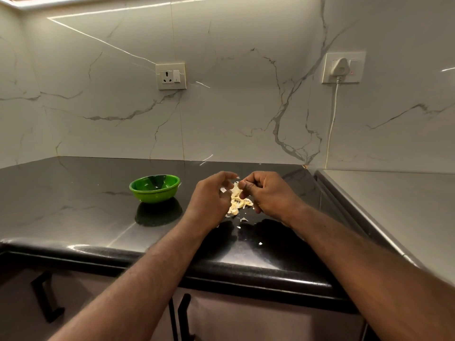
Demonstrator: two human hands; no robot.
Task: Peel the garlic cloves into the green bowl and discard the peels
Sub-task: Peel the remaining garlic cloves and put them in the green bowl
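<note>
A small green bowl (154,187) stands on the black countertop (73,207), left of my hands; what lies inside it does not show. A heap of pale garlic pieces and papery peels (238,204) lies on the counter between my hands. My left hand (212,201) hovers over the heap's left side with curled fingers, and a bit of white peel shows at its fingertips. My right hand (267,194) pinches a strip of peel between thumb and fingers just above the heap.
Small peel flakes (260,243) are scattered on the counter in front of the heap. A raised grey ledge (384,207) borders the counter on the right. Marble wall behind carries a socket (171,76) and a plugged-in white cable (333,124). Cabinet handles (183,316) sit below the front edge.
</note>
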